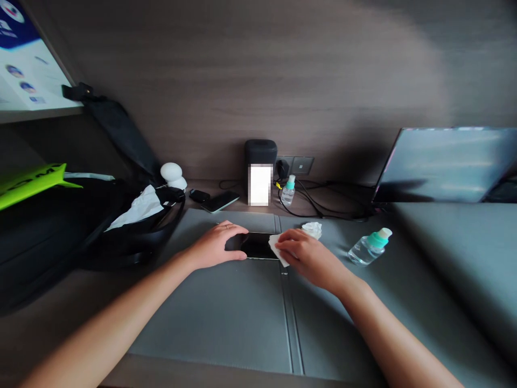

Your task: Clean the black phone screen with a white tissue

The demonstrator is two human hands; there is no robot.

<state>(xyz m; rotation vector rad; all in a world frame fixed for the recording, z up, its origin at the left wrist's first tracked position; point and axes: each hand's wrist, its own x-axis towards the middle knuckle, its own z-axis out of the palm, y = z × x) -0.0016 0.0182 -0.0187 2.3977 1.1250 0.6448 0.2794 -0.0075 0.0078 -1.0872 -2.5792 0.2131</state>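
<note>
A dark smartphone (258, 246) lies flat, screen up, on the grey desk mat. My left hand (216, 245) grips its left end, thumb along the near edge and fingers along the far edge. At the phone's right end, my right hand (305, 253) is closed on a folded white tissue (277, 249), which rests against the screen. Just beyond that hand lies a crumpled tissue (312, 230). To the right, a clear spray bottle (368, 248) with a teal collar stands tilted in the view.
The grey mat (218, 318) covers the desk. Behind it are a second phone (220, 201), a black cylindrical device (260, 151), a small spray bottle (288, 192) and cables (317, 202). A black bag (133, 237) sits left; a monitor (444, 164) lies right.
</note>
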